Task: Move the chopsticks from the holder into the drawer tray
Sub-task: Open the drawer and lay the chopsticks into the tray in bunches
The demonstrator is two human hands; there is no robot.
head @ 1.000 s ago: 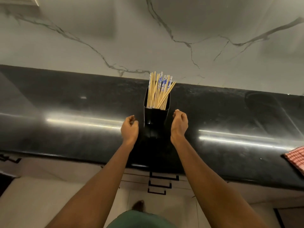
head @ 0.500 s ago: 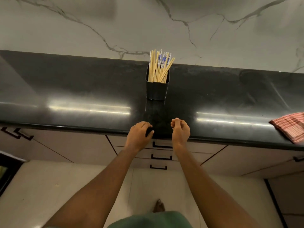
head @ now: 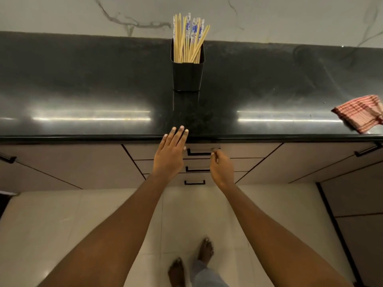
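Note:
A black square holder [head: 187, 76] stands upright near the back of the dark countertop [head: 83, 79], full of several wooden chopsticks [head: 187, 38], some with blue-patterned tops. My left hand [head: 171, 155] is open and flat, its fingertips resting on the counter's front edge. My right hand [head: 221, 167] is curled, its fingertips closed on the right end of the top drawer's black handle [head: 198, 153]. The top drawer front looks pulled out only slightly. No drawer tray is in view. Both hands are well in front of the holder.
Two more drawers with black handles [head: 196, 169] lie below the top one, with cabinet doors on either side. A red checked cloth [head: 360, 116] lies at the counter's right end. A marble wall backs the counter. My bare feet [head: 205, 248] stand on pale floor tiles.
Both hands came back from beside the holder to the counter's front edge. The left hand opened flat. The right hand dropped to the top drawer handle. The view tilted downward.

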